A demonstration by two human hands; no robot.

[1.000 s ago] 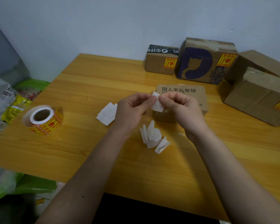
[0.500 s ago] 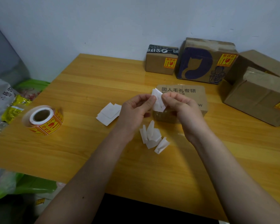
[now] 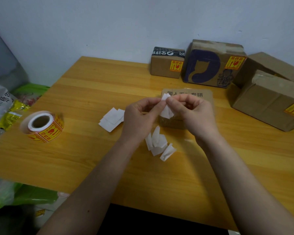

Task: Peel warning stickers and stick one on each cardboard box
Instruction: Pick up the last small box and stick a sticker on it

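My left hand (image 3: 139, 116) and my right hand (image 3: 193, 114) meet above the table's middle, both pinching a small white piece of sticker with its backing (image 3: 165, 107); its printed face is hidden. Right behind the hands lies a flat cardboard box (image 3: 204, 95) with printed characters and no sticker showing. The roll of yellow-red warning stickers (image 3: 42, 127) lies at the left. Against the wall stand a small box (image 3: 166, 65) and a box with a blue cat logo (image 3: 210, 65), each bearing a sticker. At the right a brown box (image 3: 268, 106) carries a sticker too.
Peeled white backing papers lie in a pile (image 3: 158, 145) below the hands and a pair (image 3: 111, 118) to their left. Another plain box (image 3: 270, 68) stands at the far right. Plastic bags (image 3: 5, 106) crowd the floor left of the wooden table (image 3: 92, 92).
The hands have stayed in place; the fingers have worked the white piece, which now sticks up a little differently between the fingertips.
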